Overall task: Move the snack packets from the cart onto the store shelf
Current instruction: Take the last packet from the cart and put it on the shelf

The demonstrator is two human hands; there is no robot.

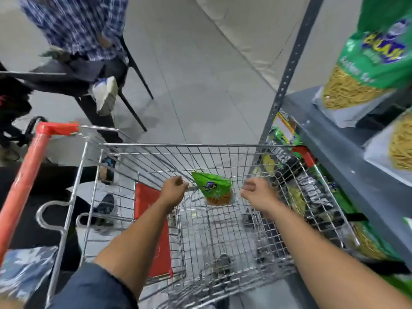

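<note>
A wire shopping cart [223, 145] stands in front of me, against the grey store shelf [330, 152] on the right. Inside the cart, a single green snack packet [215, 189] with yellow sticks hangs above the basket floor. My left hand [175, 189] pinches the packet's upper left corner. A short way to the packet's right, my right hand [256, 194] hovers with its fingers loosely curled, holding nothing and not touching it. Matching green packets [365, 70] stand on the shelf at upper right.
More packets [296, 197] fill the lower shelf, seen through the cart's right wall. The cart has a red handle [24, 175] at left and a red flap [151, 219] inside. A person in a checked shirt [75, 25] sits on a black chair [131, 85] at upper left.
</note>
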